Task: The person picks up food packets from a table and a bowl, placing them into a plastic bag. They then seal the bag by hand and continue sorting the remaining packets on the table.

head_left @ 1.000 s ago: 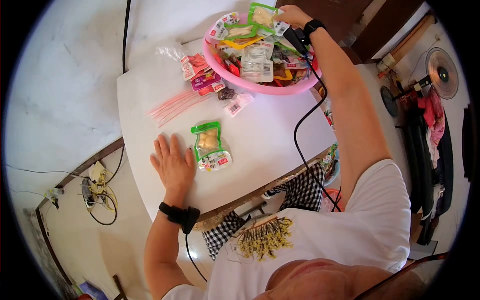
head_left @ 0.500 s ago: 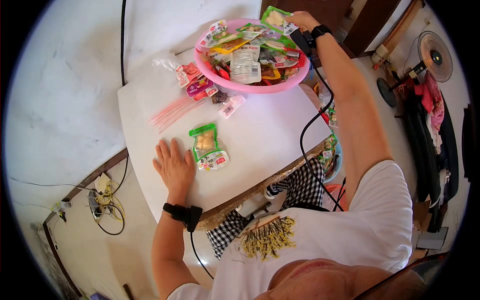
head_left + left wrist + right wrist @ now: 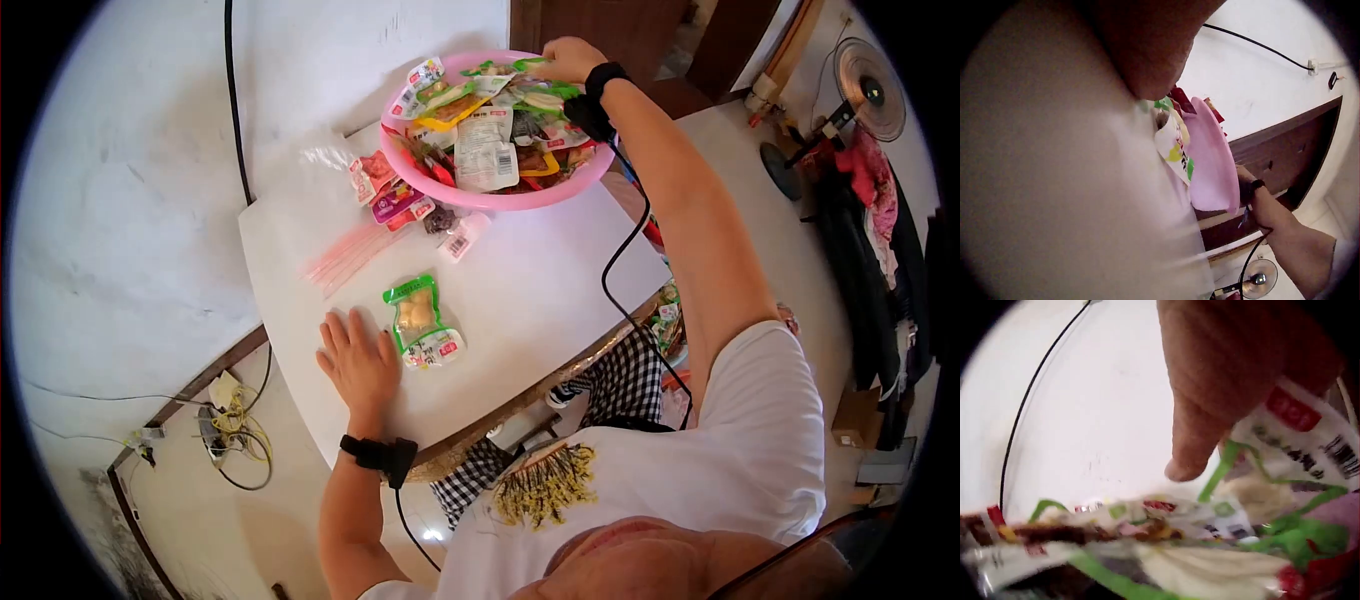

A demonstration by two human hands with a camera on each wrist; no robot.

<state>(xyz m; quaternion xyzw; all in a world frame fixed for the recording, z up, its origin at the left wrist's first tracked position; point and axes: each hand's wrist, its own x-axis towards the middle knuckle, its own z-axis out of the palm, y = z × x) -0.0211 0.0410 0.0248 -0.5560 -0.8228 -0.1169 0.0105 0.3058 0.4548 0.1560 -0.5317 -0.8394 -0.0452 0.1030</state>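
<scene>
My left hand (image 3: 362,368) lies flat on the white table, fingers spread. Close by its thumb is a green-edged snack packet (image 3: 415,312) with pale round pieces inside; the left wrist view shows the packet (image 3: 1172,140) just past the hand. Over the far right rim of a pink basin (image 3: 500,200) is my right hand (image 3: 572,62). It holds a green-edged snack packet (image 3: 1297,459) by its white end, with a red logo beside the fingers; the fingers behind it are hidden. Many other snack packets (image 3: 485,150) fill the basin.
Left of the basin lie small red and purple packets (image 3: 395,205), a pink packet (image 3: 464,237) and thin pinkish strips (image 3: 350,260). A black cable (image 3: 608,270) runs from the right wrist across the table's right side. A fan (image 3: 868,90) stands far right.
My right hand has brought its packet from raised above the basin's far side down to the basin's contents. The left hand stays flat on the table; the head view has shifted.
</scene>
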